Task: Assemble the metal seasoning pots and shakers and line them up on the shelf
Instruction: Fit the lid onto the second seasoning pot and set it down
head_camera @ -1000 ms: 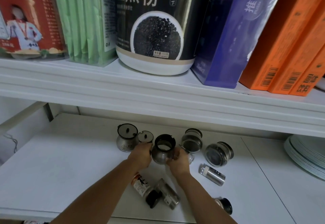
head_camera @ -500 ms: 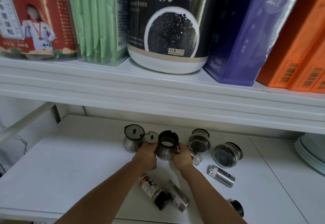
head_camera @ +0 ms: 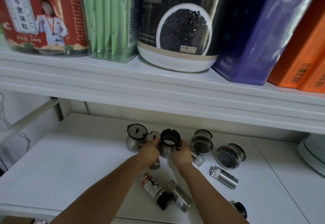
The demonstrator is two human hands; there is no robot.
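A metal seasoning pot with a black open rim is held upright just above the lower shelf. My left hand grips its left side and my right hand grips its right side. A lidded metal pot stands to the left, and a loose black lid leans between them. Two pots lie tipped on the right. Shakers lie flat nearer me: a steel one, a red-labelled one and a clear one.
The upper shelf edge overhangs close above, carrying a red jar, green packets, a black tub, a purple box and orange boxes. White plates are stacked at the right. A black cap lies near the front edge.
Both hands have carried the open pot a little farther back toward the lidded pot. The view has shifted left and slightly closer.
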